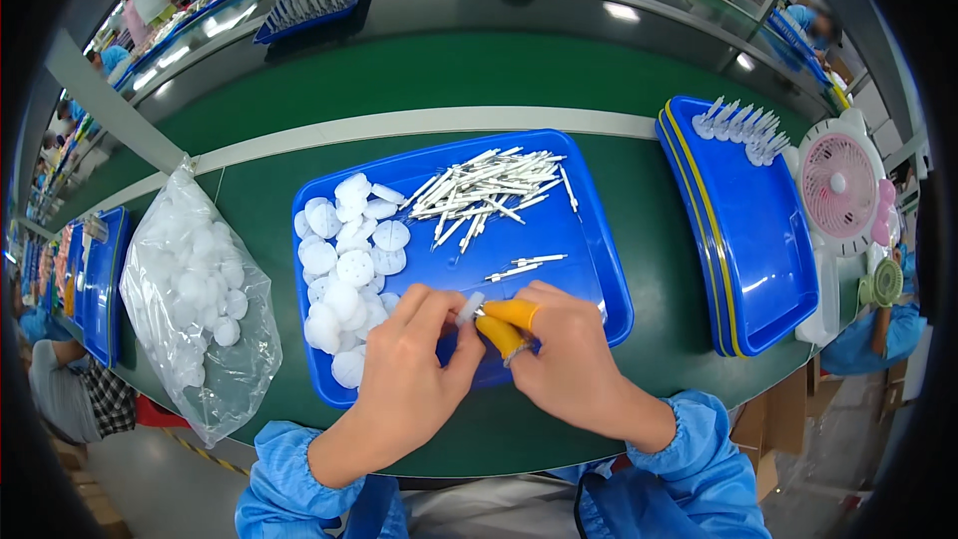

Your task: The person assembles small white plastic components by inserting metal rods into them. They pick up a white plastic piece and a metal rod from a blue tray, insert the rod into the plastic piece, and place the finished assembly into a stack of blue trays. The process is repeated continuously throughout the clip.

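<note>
Carefully pinching the small white piece (pixel 470 306) in the fingertips of the left hand (pixel 409 359), over the blue tray (pixel 591 255), and gripping the yellow-handled tool (pixel 512 314) in the right hand (pixel 571 349). Best to align squarely and squeeze lightly; tip contact likely, though too hidden to confirm.

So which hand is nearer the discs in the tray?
Left. The left hand is just right of the discs, its edge overlapping them in this view; the right hand is farther right, beyond the left.
</note>
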`<state>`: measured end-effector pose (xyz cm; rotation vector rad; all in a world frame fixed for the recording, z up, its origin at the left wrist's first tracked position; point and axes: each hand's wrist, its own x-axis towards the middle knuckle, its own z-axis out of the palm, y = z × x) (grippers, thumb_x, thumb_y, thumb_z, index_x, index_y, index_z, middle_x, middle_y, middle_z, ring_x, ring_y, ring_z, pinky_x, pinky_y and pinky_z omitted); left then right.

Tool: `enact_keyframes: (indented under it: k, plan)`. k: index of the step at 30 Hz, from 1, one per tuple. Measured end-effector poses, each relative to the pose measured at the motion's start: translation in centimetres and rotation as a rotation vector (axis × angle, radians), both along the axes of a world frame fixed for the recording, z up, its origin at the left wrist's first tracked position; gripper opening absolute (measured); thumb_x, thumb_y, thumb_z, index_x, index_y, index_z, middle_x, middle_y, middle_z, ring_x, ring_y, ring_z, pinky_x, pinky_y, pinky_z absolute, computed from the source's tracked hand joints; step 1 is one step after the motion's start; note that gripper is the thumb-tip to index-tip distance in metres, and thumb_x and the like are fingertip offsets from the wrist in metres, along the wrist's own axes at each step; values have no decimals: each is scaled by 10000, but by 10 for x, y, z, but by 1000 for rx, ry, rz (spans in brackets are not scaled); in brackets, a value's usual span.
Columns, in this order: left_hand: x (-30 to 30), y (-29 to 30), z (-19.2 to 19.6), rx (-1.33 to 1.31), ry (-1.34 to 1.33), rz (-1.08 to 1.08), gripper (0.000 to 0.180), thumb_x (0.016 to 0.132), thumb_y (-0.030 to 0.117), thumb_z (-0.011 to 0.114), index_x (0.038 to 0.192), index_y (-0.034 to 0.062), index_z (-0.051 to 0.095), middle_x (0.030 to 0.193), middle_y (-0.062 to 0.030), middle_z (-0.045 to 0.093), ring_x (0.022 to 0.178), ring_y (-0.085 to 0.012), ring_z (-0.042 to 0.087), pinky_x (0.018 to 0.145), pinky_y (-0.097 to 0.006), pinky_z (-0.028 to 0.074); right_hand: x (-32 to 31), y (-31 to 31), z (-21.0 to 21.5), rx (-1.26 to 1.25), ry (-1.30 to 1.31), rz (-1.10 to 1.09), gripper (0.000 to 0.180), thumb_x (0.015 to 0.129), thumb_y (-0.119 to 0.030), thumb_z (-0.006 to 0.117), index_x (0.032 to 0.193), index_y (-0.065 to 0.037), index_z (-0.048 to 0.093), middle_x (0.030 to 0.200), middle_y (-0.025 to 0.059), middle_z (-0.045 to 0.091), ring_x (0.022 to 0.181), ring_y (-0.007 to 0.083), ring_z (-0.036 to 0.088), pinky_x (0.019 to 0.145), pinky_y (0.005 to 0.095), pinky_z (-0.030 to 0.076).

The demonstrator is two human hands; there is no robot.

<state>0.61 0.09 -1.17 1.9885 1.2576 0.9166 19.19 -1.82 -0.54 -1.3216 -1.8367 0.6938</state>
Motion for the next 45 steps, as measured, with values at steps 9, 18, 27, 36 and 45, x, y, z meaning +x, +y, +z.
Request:
enact_keyframes:
  k: [9,18,27,36,45]
  plan:
    - [-7,12,15,-128,-76,69,132,940,-5,752,1061,-41,713,1010,-115,632,882,-212,730,766,-339,668,26,31,-8,132,-386,-5,251,715,115,688,956,65,743,1010,166,625,967,348,568,859,439,483]
    - [-10,13,17,-280,-128,53,130,944,-9,751,1060,-30,696,994,-78,650,900,-146,706,742,-299,643,26,8,23,-142,-88,67,400,733,111,680,1128,62,707,1002,164,621,971,353,582,854,452,468]
    - [-7,12,15,-202,-143,-13,132,928,-68,707,1054,-32,685,1044,-70,656,943,-129,694,772,-299,645,26,3,11,12,-92,218,461,674,92,698,1132,91,758,979,146,607,936,335,580,833,448,473]
    - [-4,10,16,-210,-116,18,120,924,-61,733,1038,-42,697,1010,-88,680,921,-141,724,761,-305,665,27,9,9,74,-199,157,405,675,107,713,1076,70,753,944,139,612,891,332,567,778,424,454]
    - [0,7,7,-58,-109,24,158,879,-20,781,1012,-34,698,924,-147,678,842,-269,755,762,-352,664,10,1,3,66,-110,138,289,637,93,717,926,90,720,949,163,626,894,353,585,791,450,487]
